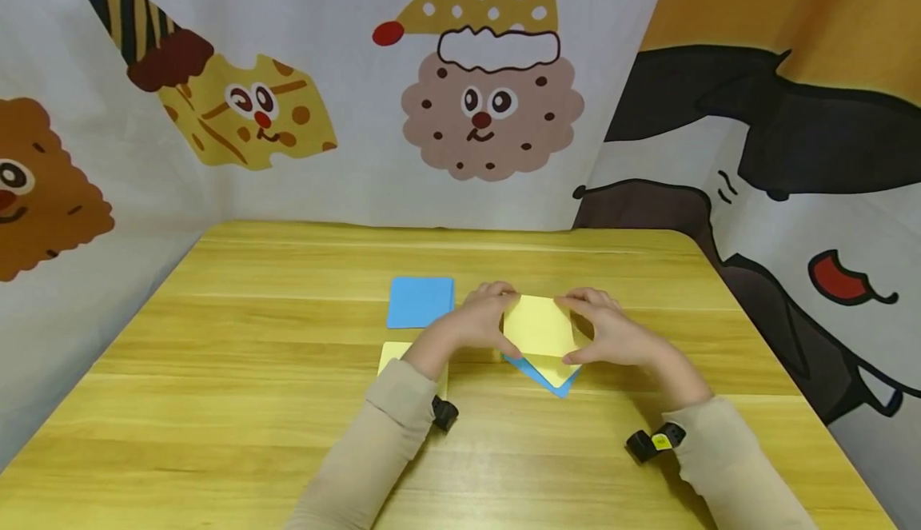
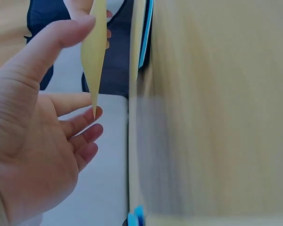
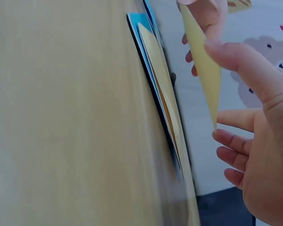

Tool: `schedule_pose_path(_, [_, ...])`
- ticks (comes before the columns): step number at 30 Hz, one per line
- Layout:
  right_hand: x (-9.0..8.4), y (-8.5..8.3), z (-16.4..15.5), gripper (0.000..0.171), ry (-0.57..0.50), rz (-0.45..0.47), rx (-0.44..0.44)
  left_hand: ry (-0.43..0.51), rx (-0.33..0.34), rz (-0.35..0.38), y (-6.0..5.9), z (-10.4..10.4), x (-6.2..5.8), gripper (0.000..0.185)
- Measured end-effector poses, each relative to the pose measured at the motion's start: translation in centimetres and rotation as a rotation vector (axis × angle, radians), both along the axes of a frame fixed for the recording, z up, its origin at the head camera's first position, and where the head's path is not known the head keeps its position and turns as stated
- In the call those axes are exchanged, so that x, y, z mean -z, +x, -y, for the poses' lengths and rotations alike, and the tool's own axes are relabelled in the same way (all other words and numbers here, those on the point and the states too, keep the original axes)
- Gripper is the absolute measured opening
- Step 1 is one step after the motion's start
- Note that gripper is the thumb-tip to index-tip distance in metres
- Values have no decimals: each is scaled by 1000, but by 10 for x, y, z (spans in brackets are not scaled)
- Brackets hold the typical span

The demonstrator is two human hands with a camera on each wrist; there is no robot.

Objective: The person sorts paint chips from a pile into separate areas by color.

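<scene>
Both hands, left hand and right hand, pinch the yellow paper by its side edges above the table's middle; uneven pressure could crease or skew it.

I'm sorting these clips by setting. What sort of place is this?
Probably a small indoor craft corner: a wooden table enclosed by cartoon-printed cloth, with coloured paper squares lying on it while both hands hold a yellow sheet.
</scene>
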State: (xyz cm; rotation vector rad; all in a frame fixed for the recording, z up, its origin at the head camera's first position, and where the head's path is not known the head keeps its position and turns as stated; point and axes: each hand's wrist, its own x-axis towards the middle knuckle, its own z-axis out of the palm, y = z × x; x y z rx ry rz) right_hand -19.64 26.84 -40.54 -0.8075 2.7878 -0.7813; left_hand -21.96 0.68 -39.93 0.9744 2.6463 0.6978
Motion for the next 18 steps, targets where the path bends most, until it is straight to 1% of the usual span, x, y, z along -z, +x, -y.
schedule_pose_path(4, [-4,6,10,95,-20,-27,-12,13,7,4,4,12,-2,97])
schedule_pose_path(9, [-6,10,26,96,-38,-76,-34,24,21,-32,9,29,-6,96])
schedule_pose_path(11, [-7,12,34,96,-52,-96,-41,17,32,-46,11,37,-8,96])
schedule_pose_path(14, [-8,18,45,96,-57,-121,-43,-1,47,-47,15,48,-10,97])
schedule_pose_path(18, [-10,25,59,97,-36,-125,-43,-23,51,-57,23,62,-12,98])
